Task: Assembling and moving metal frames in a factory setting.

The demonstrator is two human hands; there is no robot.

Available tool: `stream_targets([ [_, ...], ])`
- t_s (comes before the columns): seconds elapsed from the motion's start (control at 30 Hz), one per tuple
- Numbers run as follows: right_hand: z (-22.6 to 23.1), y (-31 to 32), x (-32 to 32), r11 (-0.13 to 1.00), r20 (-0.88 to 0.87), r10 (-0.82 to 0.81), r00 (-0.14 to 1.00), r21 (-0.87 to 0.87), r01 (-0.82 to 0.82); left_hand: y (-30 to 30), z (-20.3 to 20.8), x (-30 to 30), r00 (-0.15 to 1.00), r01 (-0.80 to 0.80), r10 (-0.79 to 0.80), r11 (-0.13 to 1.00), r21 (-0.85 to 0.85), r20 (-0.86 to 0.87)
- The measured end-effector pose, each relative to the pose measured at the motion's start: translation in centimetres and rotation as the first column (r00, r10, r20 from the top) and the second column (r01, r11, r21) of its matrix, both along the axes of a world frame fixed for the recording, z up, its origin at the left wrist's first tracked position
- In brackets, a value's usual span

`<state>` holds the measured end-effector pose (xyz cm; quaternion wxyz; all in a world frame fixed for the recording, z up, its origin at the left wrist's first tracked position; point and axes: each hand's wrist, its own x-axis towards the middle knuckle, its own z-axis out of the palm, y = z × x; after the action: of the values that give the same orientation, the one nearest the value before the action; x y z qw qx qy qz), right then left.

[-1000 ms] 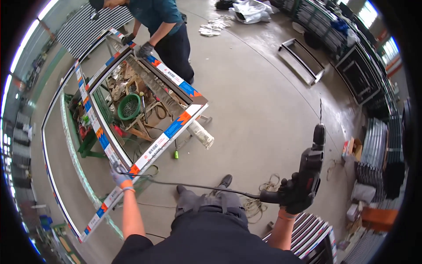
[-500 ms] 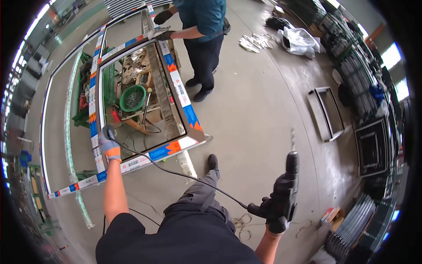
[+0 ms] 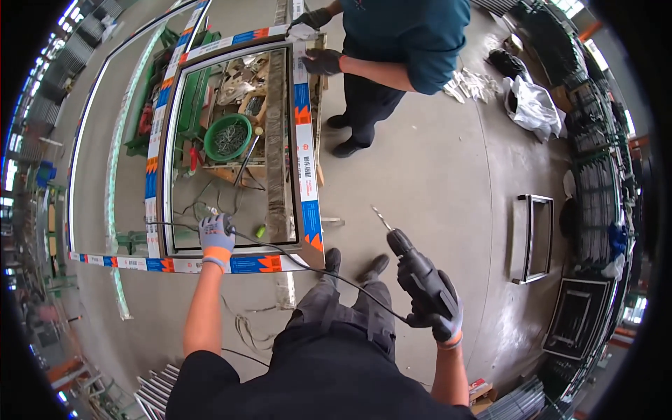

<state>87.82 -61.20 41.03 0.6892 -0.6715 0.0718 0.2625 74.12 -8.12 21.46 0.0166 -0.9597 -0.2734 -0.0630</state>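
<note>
My right hand (image 3: 448, 316), in a grey and black glove, grips a black power drill (image 3: 418, 274) by its handle. Its long bit points up and left over the floor. A black cable (image 3: 276, 248) runs from the drill across to my left hand (image 3: 217, 234), whose gloved fingers are closed around it. That hand is above the near rail of a large window frame (image 3: 306, 161), wrapped in blue, orange and white tape. Across the frame, a co-worker in a teal top rests one dark-gloved hand (image 3: 322, 61) on it; their other hand (image 3: 310, 19) holds something pale.
Through the frame, a green bowl (image 3: 228, 136) of screws shows on a cluttered bench. A small metal frame (image 3: 535, 238) lies on the floor at right, near a white bag (image 3: 535, 108) and stacked profiles. Loose cable (image 3: 245, 332) lies left of my legs.
The drill has swung left and closer to the frame, its bit tilting from upright to up-left. My left hand has shifted right along the near rail with the cable. My view has turned.
</note>
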Motion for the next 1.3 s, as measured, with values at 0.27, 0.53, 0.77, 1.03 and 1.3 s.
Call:
stream_targets([
  [0.27, -5.4, -0.9, 11.1, 0.924, -0.113, 0.353, 0.929, 0.199, -0.327, -8.4, 1.1, -1.6, 0.997, 0.030, -0.037, 0.993, -0.112, -0.066],
  [0.53, -15.1, -2.9, 19.2, 0.820, -0.037, 0.523, 0.851, 0.296, -0.491, -14.3, 0.8, 5.6, 0.984, -0.176, 0.171, 0.976, -0.126, -0.048],
  [0.77, -19.1, 0.2, 25.5, 0.755, -0.077, 0.608, 0.790, 0.365, -0.545, -10.4, 0.0, 22.4, 0.992, 0.001, -0.001, 1.000, 0.002, 0.128],
  [1.03, -24.2, 2.2, 26.0, 0.599, -0.208, 0.754, 0.623, 0.607, -0.523, -9.5, -0.6, 34.8, 0.763, 0.593, -0.615, 0.789, -0.162, -0.198],
  [1.3, -25.8, 4.7, 26.6, 0.535, -0.148, 0.821, 0.552, 0.541, -0.649, -8.3, -1.9, 34.2, 0.731, 0.640, -0.663, 0.748, -0.177, -0.159],
])
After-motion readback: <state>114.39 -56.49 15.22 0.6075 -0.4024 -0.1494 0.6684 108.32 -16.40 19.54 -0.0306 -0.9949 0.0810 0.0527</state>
